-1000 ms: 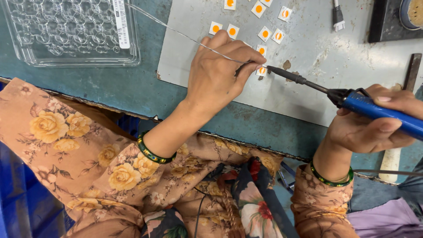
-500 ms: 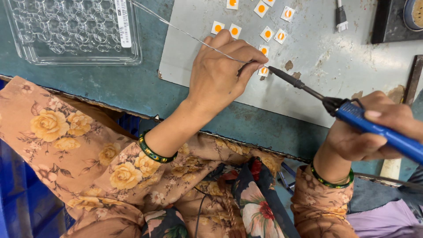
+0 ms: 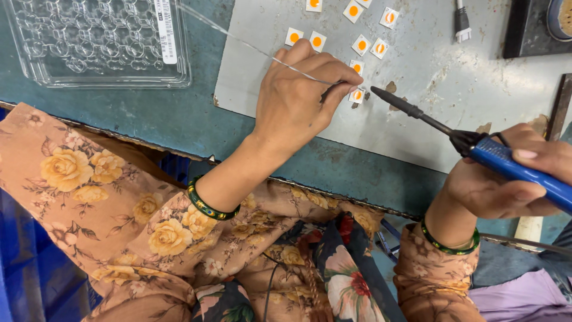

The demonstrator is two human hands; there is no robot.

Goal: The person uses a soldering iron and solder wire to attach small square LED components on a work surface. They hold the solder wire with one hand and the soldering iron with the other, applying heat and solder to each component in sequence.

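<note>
My left hand rests on a grey metal sheet and pinches a thin solder wire that runs off to the upper left. Its fingertips are at a small white square chip with an orange centre. My right hand grips a soldering iron with a blue handle; the iron's dark tip points left and hovers just right of that chip. Several more white and orange chips lie scattered on the sheet above.
A clear plastic tray with round pockets lies at the upper left on the teal bench. A black box and a cable plug are at the upper right. My floral sleeves and lap fill the bottom.
The soldering iron's tip has drawn slightly away to the right from the chip at my left fingertips. My left hand keeps its place with the wire.
</note>
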